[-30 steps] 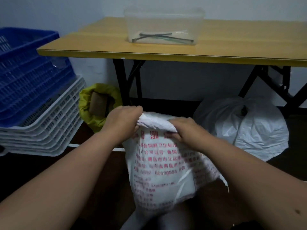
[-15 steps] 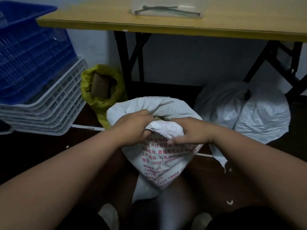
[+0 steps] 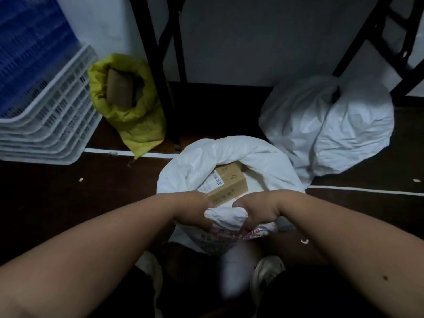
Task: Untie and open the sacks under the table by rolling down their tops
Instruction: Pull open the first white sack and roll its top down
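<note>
Dim room: pale wall (image 3: 252, 37), dark brown floor (image 3: 46, 203), black table legs (image 3: 158, 65), stacked white crates (image 3: 52, 115) under a blue crate (image 3: 27, 42).

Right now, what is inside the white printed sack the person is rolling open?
A brown cardboard box with a white label lies in the white printed sack, over something pale. Anything deeper is covered by the box and the rolled rim, which both hands hold.

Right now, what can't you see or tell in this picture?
- Head view: the tied white sack is shut, so its contents are hidden.
- The label on the cardboard box is too small to read.
- The left hand and right hand cover part of the printed sack's rim.
- The table top is cut off by the top edge.
</note>
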